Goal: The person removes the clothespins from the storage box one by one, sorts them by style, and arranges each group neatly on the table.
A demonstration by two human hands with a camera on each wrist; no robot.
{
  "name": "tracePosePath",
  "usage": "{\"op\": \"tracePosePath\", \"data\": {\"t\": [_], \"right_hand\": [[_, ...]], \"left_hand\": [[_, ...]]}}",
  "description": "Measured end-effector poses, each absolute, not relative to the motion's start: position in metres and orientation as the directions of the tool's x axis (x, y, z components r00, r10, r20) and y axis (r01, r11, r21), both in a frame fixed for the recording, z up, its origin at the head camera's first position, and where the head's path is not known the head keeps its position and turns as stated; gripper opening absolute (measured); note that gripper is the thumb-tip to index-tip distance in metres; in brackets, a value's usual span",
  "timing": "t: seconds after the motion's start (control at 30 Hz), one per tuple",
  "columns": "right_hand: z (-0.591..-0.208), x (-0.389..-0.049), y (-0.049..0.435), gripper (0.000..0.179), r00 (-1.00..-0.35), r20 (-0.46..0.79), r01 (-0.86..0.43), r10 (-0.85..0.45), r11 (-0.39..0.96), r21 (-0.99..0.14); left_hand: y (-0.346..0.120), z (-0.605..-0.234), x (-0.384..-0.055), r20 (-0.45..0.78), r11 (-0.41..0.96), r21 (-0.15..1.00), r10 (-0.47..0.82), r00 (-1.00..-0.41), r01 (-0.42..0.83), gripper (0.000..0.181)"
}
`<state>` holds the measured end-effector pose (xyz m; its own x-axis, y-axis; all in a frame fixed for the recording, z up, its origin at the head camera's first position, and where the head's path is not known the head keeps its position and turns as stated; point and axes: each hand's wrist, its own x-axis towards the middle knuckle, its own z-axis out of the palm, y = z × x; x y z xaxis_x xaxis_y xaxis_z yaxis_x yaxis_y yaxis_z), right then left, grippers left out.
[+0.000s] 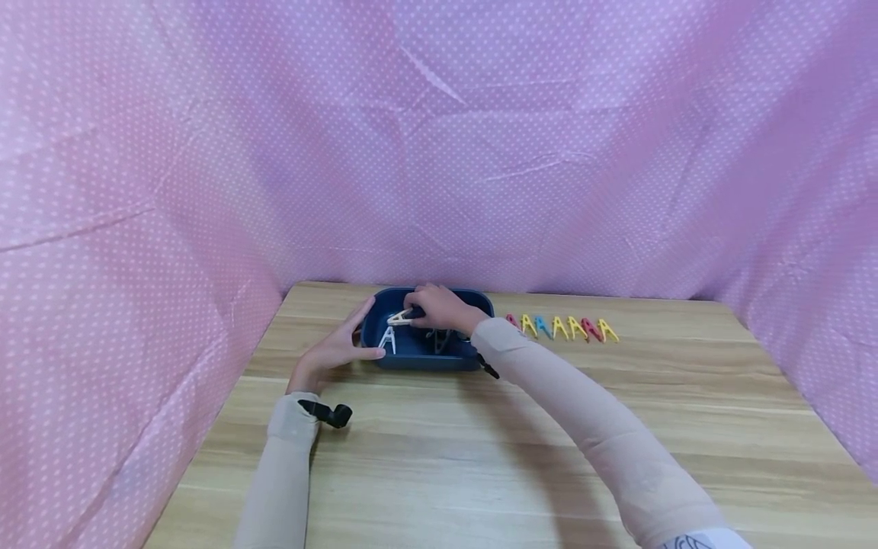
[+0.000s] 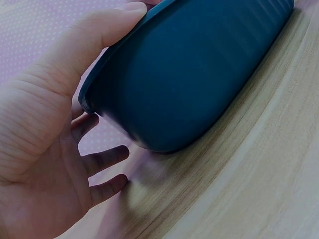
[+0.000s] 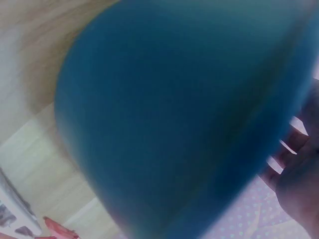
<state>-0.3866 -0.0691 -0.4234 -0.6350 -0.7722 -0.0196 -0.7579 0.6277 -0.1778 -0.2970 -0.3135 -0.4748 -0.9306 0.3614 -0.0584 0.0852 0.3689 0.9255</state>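
A dark blue plastic bin [image 1: 428, 363] stands near the table's back edge. Its left end is gripped by my left hand [image 1: 336, 347], thumb [image 2: 107, 30] over the rim and the other fingers spread outside. My right hand [image 1: 444, 306] reaches inside from the right and pinches a cream clothespin [image 1: 399, 319] at its fingertips. Below that, a white clothespin [image 1: 388, 340] leans by the bin's left wall, and a dark clothespin [image 1: 439, 341] lies under the right wrist. In the right wrist view the blurred bin [image 3: 164, 114] hides the fingertips of the right hand [image 3: 301, 184].
Right of the bin, several red, yellow and blue clothespins [image 1: 559, 328] lie in a row on the wooden table [image 1: 439, 457]. A pink dotted cloth [image 1: 480, 152] hangs behind and at both sides. Each wrist carries a black camera mount [image 1: 332, 415].
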Motion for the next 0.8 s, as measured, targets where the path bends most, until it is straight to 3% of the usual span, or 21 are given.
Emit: {"op": "tracePosePath", "data": {"t": [0.23,0.5,0.8], "right_hand": [[-0.414,-0.377,-0.066,0.029,-0.629,0.013,-0.762,-0.777,0.613,-0.211],[-0.403,-0.362,-0.057,0.03,-0.611,0.047,-0.774,-0.79,0.584,-0.245],[-0.391,-0.342,-0.032,0.035,-0.616,0.104,-0.768,-0.781,0.565,-0.302]], "left_hand": [[-0.313,-0.475,-0.295,-0.095,0.348,0.937,0.345,-0.934,0.033,0.108],[-0.312,-0.476,-0.298,-0.034,0.377,0.918,0.381,-0.924,0.121,0.108],[-0.312,-0.473,-0.298,-0.033,0.394,0.911,0.369,-0.929,0.124,0.112]]}}
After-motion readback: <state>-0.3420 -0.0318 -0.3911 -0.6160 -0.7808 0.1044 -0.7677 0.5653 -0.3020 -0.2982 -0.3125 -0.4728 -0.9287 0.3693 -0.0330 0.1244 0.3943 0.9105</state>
